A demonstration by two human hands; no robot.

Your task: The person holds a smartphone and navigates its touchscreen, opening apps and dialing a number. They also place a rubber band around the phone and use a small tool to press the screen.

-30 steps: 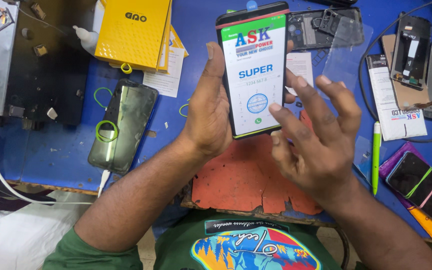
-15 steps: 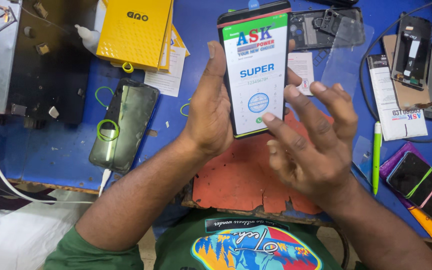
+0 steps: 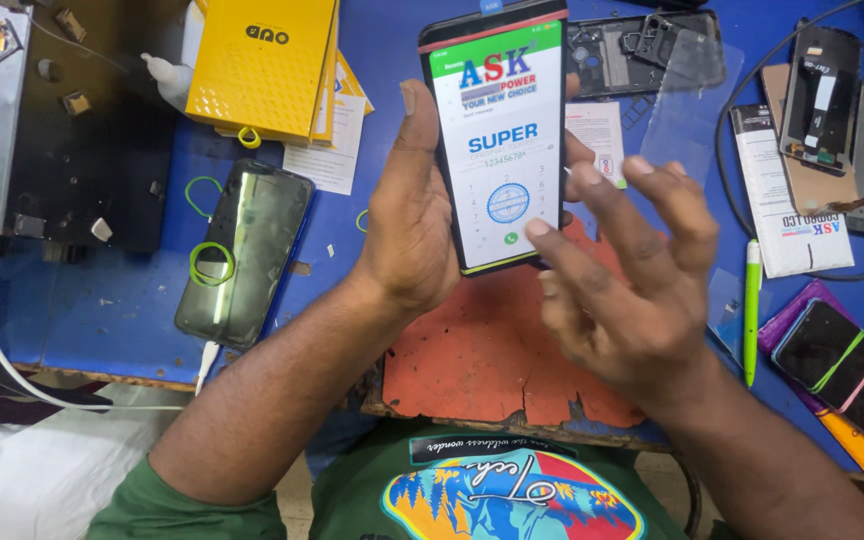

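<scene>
My left hand (image 3: pixel 414 215) grips a smartphone (image 3: pixel 500 140) upright by its left edge, above the blue bench. A white protective sticker with green and red bands covers the phone's screen. My right hand (image 3: pixel 624 285) hovers at the phone's lower right corner, fingers spread, thumb tip touching the bottom right edge of the screen. Beneath both hands lies a worn orange-red work mat (image 3: pixel 482 360).
A second phone bound with green rubber bands (image 3: pixel 242 250) lies at left, near a yellow box (image 3: pixel 262 62) and a dark metal unit (image 3: pixel 62 130). At right lie a green pen (image 3: pixel 751 310), phone frames (image 3: pixel 820 95), a clear screen film (image 3: pixel 682 95) and more phones (image 3: pixel 837 365).
My right hand has shifted slightly left and down, bringing its thumb onto the phone's lower right edge. The left hand and phone stay nearly still.
</scene>
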